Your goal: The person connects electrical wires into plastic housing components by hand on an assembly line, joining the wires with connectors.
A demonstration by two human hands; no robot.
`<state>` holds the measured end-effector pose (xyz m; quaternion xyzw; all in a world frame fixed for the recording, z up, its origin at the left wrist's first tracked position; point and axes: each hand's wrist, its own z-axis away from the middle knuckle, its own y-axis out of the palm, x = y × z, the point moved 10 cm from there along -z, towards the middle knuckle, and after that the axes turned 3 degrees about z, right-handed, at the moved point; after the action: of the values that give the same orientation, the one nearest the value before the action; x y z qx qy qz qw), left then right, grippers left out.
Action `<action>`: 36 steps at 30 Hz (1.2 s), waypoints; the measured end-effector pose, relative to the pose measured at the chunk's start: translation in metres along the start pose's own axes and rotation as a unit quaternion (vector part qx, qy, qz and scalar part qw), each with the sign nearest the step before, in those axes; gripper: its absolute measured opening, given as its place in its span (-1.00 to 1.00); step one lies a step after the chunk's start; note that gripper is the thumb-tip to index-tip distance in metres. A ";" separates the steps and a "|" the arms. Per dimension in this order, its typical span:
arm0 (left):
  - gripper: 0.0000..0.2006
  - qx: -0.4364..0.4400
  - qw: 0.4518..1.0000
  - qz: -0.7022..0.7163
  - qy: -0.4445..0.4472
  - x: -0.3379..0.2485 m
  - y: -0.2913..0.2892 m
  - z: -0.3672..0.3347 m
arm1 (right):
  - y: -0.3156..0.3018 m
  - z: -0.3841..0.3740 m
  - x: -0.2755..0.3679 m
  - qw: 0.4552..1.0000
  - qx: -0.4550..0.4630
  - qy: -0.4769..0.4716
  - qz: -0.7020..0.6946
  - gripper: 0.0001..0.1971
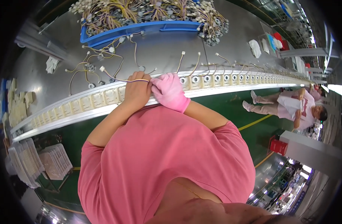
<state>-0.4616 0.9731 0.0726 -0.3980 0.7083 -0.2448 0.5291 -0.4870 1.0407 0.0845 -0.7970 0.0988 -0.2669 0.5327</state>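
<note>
My bare left hand is closed over the row of parts, pinching a thin yellow-and-purple wire lead. A white connector tips the lead's free end, to the left of that hand. Right beside it, my right hand in a pink glove is closed, its fingers curled down against the row. Whatever those gloved fingers hold is hidden. Under both hands runs a long line of cream square housings in a metal rail. To the right, the housings carry round metal pieces with wire leads standing up; those on the left show none.
A blue tray heaped with wired round parts stands at the back. Several loose wired parts lie on the metal table before it. White cloths sit at the right and left. A person stands on the green floor at right; white crates at lower left.
</note>
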 end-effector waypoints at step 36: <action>-0.87 -0.039 0.997 0.030 -0.057 0.011 -0.001 0.004 | 0.024 -0.039 -0.029 0.955 0.289 0.015 0.070 -0.90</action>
<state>-0.4583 0.9638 0.0662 -0.4104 0.6973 -0.1781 0.5600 -0.5287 1.0124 0.0654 -0.5961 0.0810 -0.2581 0.7560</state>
